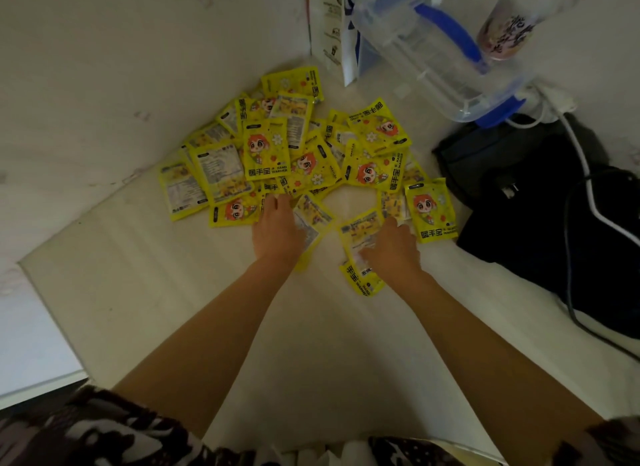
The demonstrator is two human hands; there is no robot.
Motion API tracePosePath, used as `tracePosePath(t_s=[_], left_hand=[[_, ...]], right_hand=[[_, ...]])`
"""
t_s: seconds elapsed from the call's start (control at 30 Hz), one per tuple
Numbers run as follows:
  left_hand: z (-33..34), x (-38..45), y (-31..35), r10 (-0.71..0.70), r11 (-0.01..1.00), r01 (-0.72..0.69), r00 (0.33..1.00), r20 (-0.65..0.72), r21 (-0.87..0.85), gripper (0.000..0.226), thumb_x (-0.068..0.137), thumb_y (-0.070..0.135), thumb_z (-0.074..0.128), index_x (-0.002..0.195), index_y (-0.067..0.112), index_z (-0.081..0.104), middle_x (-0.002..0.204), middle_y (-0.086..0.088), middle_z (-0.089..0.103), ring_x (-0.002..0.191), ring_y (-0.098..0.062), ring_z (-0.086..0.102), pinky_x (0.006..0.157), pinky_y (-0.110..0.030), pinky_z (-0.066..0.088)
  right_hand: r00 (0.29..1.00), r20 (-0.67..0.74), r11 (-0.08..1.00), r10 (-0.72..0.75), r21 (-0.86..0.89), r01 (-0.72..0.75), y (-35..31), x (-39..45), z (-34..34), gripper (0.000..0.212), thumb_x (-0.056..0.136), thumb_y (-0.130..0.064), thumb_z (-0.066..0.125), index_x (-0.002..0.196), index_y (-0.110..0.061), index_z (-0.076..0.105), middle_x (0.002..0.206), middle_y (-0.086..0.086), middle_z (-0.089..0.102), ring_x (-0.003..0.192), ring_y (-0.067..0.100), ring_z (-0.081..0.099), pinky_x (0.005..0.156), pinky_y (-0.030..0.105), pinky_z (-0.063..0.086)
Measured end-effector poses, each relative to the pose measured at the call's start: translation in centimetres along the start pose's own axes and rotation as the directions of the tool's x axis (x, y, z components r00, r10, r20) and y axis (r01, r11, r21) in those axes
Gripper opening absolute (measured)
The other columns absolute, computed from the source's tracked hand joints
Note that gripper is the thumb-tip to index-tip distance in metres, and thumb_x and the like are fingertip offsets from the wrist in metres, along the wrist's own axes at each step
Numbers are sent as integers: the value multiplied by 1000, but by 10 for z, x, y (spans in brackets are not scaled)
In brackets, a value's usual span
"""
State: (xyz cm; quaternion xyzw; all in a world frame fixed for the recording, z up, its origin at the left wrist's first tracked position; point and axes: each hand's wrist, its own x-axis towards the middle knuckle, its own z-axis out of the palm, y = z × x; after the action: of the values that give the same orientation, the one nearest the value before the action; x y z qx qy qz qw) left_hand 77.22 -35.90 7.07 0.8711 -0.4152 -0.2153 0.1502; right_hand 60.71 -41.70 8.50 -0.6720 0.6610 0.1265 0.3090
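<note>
Glossy yellow foil hand-warmer packets (pixel 265 150), red-haired cartoon print, roughly two dozen overlapping, heaped far on the white desk (pixel 138 292). Your left hand (pixel 277 233) lies flat on them, fingers straight; your right hand (pixel 393 247) bends over one, grip unclear.

Left hand (pixel 277 231) and right hand (pixel 393 245) on a heap (pixel 294 146) of yellow hand-warmer packets

The left hand lies palm down, fingers straight, on a tilted packet (pixel 311 216) at the heap's near edge. The right hand covers a second packet (pixel 358 230), though whether it grips cannot be told. A third packet (pixel 362 280) lies just beside its wrist. Right of the right hand sits a black bag (pixel 540 205), and beyond the fingertips a clear tub (pixel 433 60) with blue handles.
</note>
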Motion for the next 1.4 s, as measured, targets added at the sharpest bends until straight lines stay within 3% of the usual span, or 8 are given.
tracePosePath(t_s=[0.27, 0.47, 0.67, 0.83, 0.93, 1.07, 1.2, 1.4], left_hand=[[-14, -16, -15, -96, 961, 99, 995, 24, -257, 18, 76, 11, 68, 91, 4, 61, 91, -12, 57, 82, -27, 53, 65, -31, 37], [-24, -33, -24, -151, 927, 161, 987, 55, -338, 23, 79, 19, 72, 96, 8, 61, 83, -1, 61, 74, -18, 55, 63, -25, 40], [-18, -33, -24, -136, 942, 154, 987, 81, -298, 21, 78, 13, 71, 96, 8, 62, 90, -6, 65, 77, -21, 56, 65, -29, 40], [-10, -23, -24, -97, 981, 103, 994, 44, -164, 32, 76, 16, 74, 103, 4, 63, 107, -16, 56, 99, -31, 53, 75, -34, 39], [-7, -21, -22, -105, 993, 107, 994, 37, -58, 43, 78, 20, 73, 115, 5, 60, 126, -16, 48, 119, -36, 41, 95, -45, 38], [-6, -22, -18, -89, 996, 90, 994, 55, -12, 45, 79, 22, 71, 120, 8, 56, 129, -14, 48, 120, -35, 38, 96, -45, 37], [-5, -27, -18, -49, 997, 46, 998, 38, 63, 42, 82, 21, 67, 121, 10, 56, 124, -11, 54, 119, -33, 40, 91, -43, 39], [-4, -39, -18, 4, 1000, -3, 1000, 22, -19, 39, 78, 5, 66, 113, 15, 52, 118, -10, 51, 104, -35, 53, 80, -45, 46]], right_hand=[[990, -83, 939, -112, 316, 133, 14, -4, -8, 68, 86, -6, 63, 142, -6, 26, 125, 17, 55, 113, 33, 56, 89, 37, 49], [989, -84, 901, -122, 409, 146, 41, -24, -13, 52, 88, -8, 61, 134, -9, 36, 109, 8, 58, 97, 24, 58, 75, 26, 41], [946, 5, 941, -325, 102, 323, 57, -32, 5, 46, 86, -9, 61, 129, -13, 44, 118, 13, 57, 109, 33, 54, 86, 40, 49], [855, 8, 813, -519, -302, 497, 51, -24, 3, 43, 82, -1, 55, 124, -9, 49, 128, 12, 48, 110, 34, 44, 82, 41, 44], [797, 47, 746, -602, -322, 582, 47, -16, 0, 47, 79, 1, 58, 126, -5, 51, 146, 12, 40, 132, 40, 34, 102, 47, 39], [801, 152, 715, -579, -378, 589, 43, -10, 1, 59, 85, 0, 53, 140, -12, 34, 151, 4, 33, 148, 29, 10, 115, 40, 18], [811, 115, 731, -574, -374, 571, 45, -12, 5, 54, 85, 0, 52, 136, -11, 38, 148, 7, 36, 147, 28, 13, 116, 40, 16], [793, 1, 723, -609, -412, 555, 51, -17, 7, 47, 77, -3, 60, 122, -9, 50, 123, 11, 51, 128, 32, 42, 109, 45, 25]])
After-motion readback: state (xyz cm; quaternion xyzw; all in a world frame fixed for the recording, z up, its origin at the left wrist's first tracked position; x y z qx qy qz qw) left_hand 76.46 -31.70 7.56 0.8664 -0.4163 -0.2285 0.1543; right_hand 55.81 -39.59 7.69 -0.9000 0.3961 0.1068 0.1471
